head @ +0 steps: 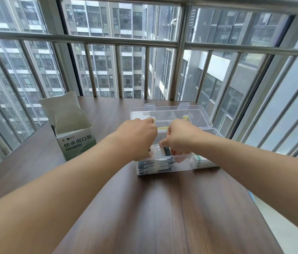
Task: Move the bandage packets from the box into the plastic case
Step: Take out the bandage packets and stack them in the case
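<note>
Both hands' fingers hidden inside the case — grip untellable, packet print blurred

— Where does the view look from?
— From the person's head, forward and down across the tabletop toward the window railing and the tower blocks outside.
— How near?
— Close: both forearms run in from the bottom corners, and the plastic case sits mid-frame. Wide-angle, so the bars bow at the edges.
— Any second view?
— Only this one.

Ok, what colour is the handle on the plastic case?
Pale yellow. The handle shows between the two hands in the head view, at the hinge side of the clear plastic case.
</note>
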A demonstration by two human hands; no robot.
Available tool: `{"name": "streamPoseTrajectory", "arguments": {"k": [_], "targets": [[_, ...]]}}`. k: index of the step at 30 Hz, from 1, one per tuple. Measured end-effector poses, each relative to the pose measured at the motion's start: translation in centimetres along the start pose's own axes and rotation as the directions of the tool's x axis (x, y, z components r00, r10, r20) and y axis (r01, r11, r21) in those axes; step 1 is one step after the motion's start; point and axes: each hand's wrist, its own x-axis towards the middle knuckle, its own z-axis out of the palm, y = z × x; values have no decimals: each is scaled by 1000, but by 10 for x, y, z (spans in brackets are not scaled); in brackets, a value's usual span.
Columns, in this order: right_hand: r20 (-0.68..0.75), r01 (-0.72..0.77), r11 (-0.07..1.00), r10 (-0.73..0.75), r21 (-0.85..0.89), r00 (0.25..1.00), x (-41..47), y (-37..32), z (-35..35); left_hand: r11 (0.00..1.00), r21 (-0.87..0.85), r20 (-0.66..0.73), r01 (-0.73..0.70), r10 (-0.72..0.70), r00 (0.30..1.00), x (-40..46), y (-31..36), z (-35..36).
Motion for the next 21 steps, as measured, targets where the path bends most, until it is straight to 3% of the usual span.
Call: {"name": "streamPoseTrajectory", "arguments": {"k": [6,15,21], "targets": [[87,-39,999,37,14,996,-4,7,3,979,195,-72,-60,76,995,3,5,-3],[63,58,997,-61,49,996,-4,16,5,983,170,-22,-64,69,997,4,6,-5],[165,107,991,-92,-83,982,-10,11,-5,975,209,-66,-75,91,994,6,4,-1]]}}
